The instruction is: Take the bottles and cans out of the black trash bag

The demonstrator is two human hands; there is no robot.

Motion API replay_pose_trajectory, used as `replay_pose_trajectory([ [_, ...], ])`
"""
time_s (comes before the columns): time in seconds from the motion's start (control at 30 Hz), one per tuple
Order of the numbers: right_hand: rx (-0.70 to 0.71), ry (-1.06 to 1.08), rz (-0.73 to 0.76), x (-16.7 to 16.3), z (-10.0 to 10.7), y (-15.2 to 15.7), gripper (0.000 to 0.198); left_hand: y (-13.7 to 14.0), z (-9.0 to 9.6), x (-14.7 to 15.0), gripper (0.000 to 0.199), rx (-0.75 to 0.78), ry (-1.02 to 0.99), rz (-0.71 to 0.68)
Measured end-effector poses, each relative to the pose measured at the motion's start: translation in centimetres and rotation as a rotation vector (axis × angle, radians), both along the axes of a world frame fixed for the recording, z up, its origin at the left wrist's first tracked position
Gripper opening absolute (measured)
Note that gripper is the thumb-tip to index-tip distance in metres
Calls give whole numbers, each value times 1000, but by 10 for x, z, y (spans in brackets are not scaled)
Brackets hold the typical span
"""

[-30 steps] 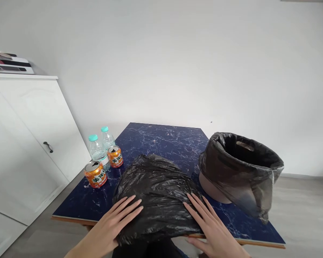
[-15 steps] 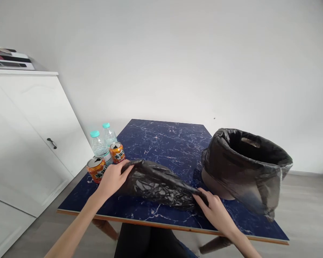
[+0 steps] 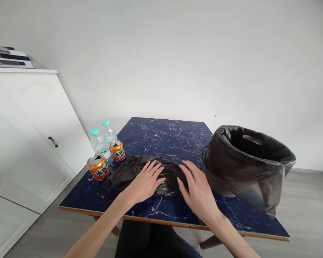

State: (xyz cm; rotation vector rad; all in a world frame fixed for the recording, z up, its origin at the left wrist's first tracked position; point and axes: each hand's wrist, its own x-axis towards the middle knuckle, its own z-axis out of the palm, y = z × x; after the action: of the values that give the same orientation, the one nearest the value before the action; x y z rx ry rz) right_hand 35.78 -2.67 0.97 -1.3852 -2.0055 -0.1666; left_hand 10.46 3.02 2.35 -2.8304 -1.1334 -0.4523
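Observation:
A crumpled black garbage bag point(image 3: 123, 174) lies flat across the front of the blue marbled table point(image 3: 161, 134). My left hand point(image 3: 146, 179) rests on its middle, palm down with the fingers stretched out. Over the bag's right end is my right hand point(image 3: 196, 186), its fingers apart and slightly bent, partly hiding the bag. Right of that hand stands a trash bin lined with a second black bag point(image 3: 242, 172), whose edge is folded over the rim and hangs down the outside.
Two orange drink cans point(image 3: 99, 167) and two clear bottles with turquoise caps point(image 3: 98, 143) stand at the table's left edge. A white cabinet point(image 3: 34, 132) is on the left, with a wall point(image 3: 172, 64) behind the table.
Both hands have let go of the black bag's edge and now lie open on it. The left hand moved right, and the bag has sunk flatter onto the table.

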Motion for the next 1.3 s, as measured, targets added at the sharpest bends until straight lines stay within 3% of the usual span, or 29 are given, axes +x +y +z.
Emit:
replay_pose_trajectory([
  [0.17, -373, -180, 69, -19, -26, 31, 67, 17, -28, -16, 59, -104, 65, 124],
  [0.27, -495, -229, 102, -14, -39, 46, 70, 18, -40, -38, 60, -132, 56, 159],
  [0.6, -504, -216, 232, 6, -35, 49, 68, 11, -51, -108, 64, -88, 64, 215],
  [0.77, -334, -197, 129, -16, -26, 36, 66, 8, -56, -111, 63, -7, 22, 198],
  [0.9, -281, -172, 257, -54, -23, 8, 67, -7, -59, -96, 62, 56, 17, 258],
  [1.0, -307, -154, 331, -80, -30, -16, 72, -28, -55, -83, 60, 154, -5, 285],
  [1.1, -334, -139, 373, -90, -37, -30, 78, -47, -37, -79, 52, 195, -30, 282],
  [1.3, -409, -151, 512, -57, -24, -26, 75, -51, 3, -96, 53, 9, 18, 86],
])
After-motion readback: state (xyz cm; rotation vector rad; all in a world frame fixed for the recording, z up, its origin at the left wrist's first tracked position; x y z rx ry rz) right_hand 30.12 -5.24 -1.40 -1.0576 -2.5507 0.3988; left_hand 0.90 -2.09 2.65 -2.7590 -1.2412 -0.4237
